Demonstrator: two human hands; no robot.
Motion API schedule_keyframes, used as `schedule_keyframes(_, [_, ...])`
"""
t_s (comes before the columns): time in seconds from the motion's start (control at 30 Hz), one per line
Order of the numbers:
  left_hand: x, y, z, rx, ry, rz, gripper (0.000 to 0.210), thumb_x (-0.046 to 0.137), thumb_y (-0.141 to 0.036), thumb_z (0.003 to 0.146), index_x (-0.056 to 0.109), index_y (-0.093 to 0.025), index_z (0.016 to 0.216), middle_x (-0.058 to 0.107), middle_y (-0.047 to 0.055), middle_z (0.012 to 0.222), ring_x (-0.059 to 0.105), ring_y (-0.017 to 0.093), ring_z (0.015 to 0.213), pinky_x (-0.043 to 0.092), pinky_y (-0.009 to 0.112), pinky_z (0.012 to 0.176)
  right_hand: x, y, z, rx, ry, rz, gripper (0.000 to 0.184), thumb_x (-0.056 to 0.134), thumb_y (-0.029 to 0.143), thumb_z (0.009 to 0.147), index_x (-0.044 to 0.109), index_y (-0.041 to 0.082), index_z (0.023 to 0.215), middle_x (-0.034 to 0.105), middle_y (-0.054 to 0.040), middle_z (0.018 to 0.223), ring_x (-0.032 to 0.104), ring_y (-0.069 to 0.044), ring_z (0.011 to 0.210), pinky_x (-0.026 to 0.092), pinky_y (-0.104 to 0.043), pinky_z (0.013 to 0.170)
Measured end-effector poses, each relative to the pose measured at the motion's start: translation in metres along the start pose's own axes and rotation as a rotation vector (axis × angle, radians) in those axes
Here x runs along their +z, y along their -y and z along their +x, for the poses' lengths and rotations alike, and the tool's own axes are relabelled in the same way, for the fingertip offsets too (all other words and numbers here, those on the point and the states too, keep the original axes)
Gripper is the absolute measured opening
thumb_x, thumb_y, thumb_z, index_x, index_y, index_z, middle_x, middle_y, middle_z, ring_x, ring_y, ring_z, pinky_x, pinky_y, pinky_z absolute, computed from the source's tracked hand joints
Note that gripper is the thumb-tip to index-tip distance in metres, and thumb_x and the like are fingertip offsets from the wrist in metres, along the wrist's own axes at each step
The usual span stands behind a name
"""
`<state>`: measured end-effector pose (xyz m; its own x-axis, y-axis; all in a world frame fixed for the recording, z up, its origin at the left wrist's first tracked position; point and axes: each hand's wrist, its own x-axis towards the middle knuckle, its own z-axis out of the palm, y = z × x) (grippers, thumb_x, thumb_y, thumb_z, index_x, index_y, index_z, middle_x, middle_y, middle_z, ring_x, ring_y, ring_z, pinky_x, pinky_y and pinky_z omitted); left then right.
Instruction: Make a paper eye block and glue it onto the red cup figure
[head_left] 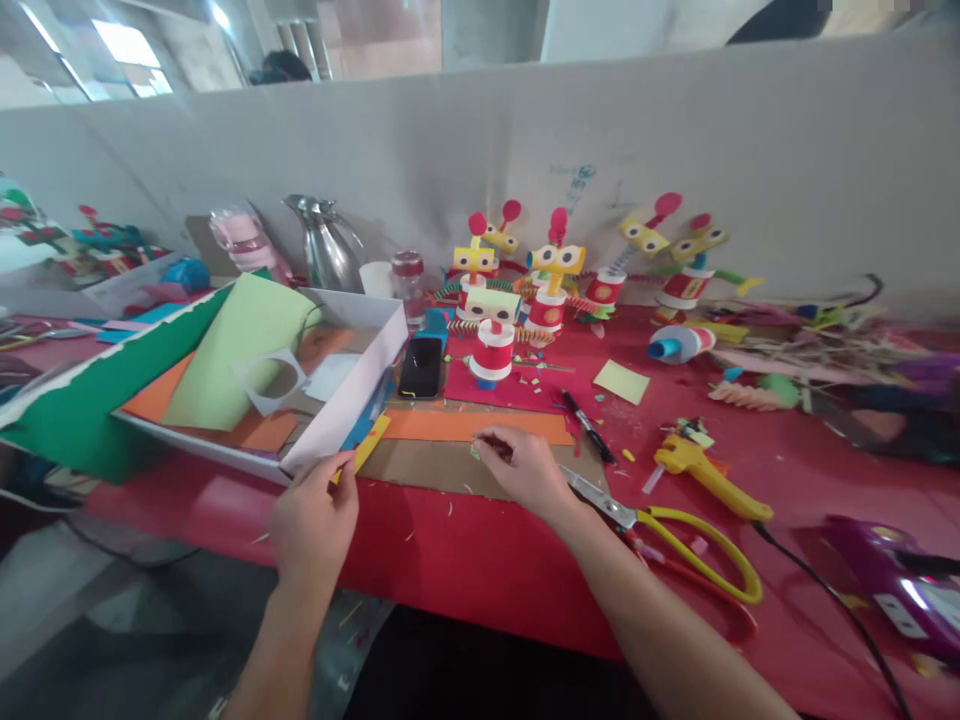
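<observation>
My left hand (319, 510) pinches a narrow yellow paper strip (371, 443) by its near end, close to the white box. My right hand (521, 465) hovers over the cardboard with thumb and index finger pressed together; a tiny pale bit shows at the tips, too small to name. Beneath and between the hands lie an orange paper strip (427, 426) and a brown cardboard sheet (420, 468). Scissors with yellow and red handles (701, 550) rest under and beside my right forearm. Just beyond, a small paper-cup figure (491, 350) stands with a pale green head.
On the left stands a white box (352, 385) of coloured paper. A phone (421, 367), a black marker (587, 425) and a yellow glue gun (709, 475) with its cord lie around. Several paper robots (555, 262), a glass jar (409, 285) and a metal jug (326, 245) line the wall.
</observation>
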<state>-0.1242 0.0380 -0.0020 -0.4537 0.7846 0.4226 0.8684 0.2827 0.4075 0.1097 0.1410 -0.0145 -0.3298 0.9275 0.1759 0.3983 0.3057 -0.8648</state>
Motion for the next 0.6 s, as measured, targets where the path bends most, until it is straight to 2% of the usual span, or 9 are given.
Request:
schedule_keyframes(0.1, [0.005,-0.002,-0.002,-0.064,0.138,0.268,0.033,0.049,-0.033,0.088,0.069,-0.021,0.112,0.068,0.01,0.118,0.065,0.024,0.075,0.041,0.033,0.057,0.004,-0.003,0.0,-0.002,0.017,-0.049,0.017,0.056,0.029,0.085,0.07,0.021,0.088,0.074,-0.0032,0.079,0.066,-0.017,0.069,0.047,-0.027,0.065])
schedule_keyframes(0.17, [0.01,-0.003,0.0,-0.086,0.216,0.323,0.033,0.047,-0.033,0.089,0.07,-0.022,0.109,0.068,0.009,0.12,0.065,0.024,0.074,0.038,0.033,0.055,0.004,-0.005,0.001,-0.011,0.016,-0.08,0.018,0.054,0.029,0.087,0.069,0.021,0.087,0.074,-0.003,0.079,0.067,-0.017,0.069,0.047,-0.026,0.064])
schedule_keyframes(0.23, [0.012,-0.001,0.001,-0.102,0.221,0.316,0.032,0.044,-0.031,0.09,0.072,-0.023,0.105,0.069,0.009,0.118,0.065,0.023,0.073,0.036,0.032,0.055,0.004,-0.007,0.002,-0.029,0.008,-0.112,0.018,0.052,0.029,0.088,0.068,0.021,0.086,0.074,-0.0032,0.079,0.067,-0.017,0.07,0.047,-0.026,0.064])
schedule_keyframes(0.3, [0.012,0.003,0.001,-0.121,0.162,0.254,0.032,0.044,-0.03,0.09,0.072,-0.022,0.102,0.071,0.009,0.112,0.064,0.023,0.073,0.037,0.032,0.057,0.004,-0.008,0.003,-0.055,-0.001,-0.145,0.018,0.051,0.028,0.089,0.067,0.02,0.086,0.073,-0.0039,0.08,0.066,-0.017,0.071,0.047,-0.026,0.065])
schedule_keyframes(0.4, [0.014,0.004,0.0,-0.174,0.108,-0.074,0.028,0.05,-0.036,0.087,0.071,-0.019,0.095,0.073,0.008,0.089,0.063,0.021,0.071,0.04,0.03,0.061,0.004,-0.009,0.003,-0.097,-0.013,-0.194,0.018,0.051,0.028,0.089,0.067,0.02,0.089,0.072,-0.0057,0.082,0.064,-0.019,0.072,0.045,-0.029,0.068])
schedule_keyframes(0.5, [0.021,-0.006,-0.002,-0.277,0.194,-0.553,0.033,0.056,-0.047,0.084,0.069,-0.017,0.091,0.062,0.001,0.061,0.055,0.015,0.056,0.039,0.025,0.054,0.004,-0.01,0.003,-0.117,-0.028,-0.223,0.017,0.051,0.027,0.09,0.067,0.02,0.091,0.071,-0.007,0.085,0.063,-0.02,0.075,0.045,-0.03,0.07])
schedule_keyframes(0.6, [0.031,-0.02,-0.005,-0.34,0.255,-0.814,0.037,0.06,-0.05,0.08,0.068,-0.015,0.09,0.052,-0.003,0.053,0.047,0.012,0.048,0.036,0.022,0.048,0.003,-0.01,0.004,-0.12,-0.032,-0.234,0.018,0.05,0.026,0.091,0.066,0.019,0.092,0.071,-0.0063,0.085,0.063,-0.019,0.074,0.045,-0.029,0.068])
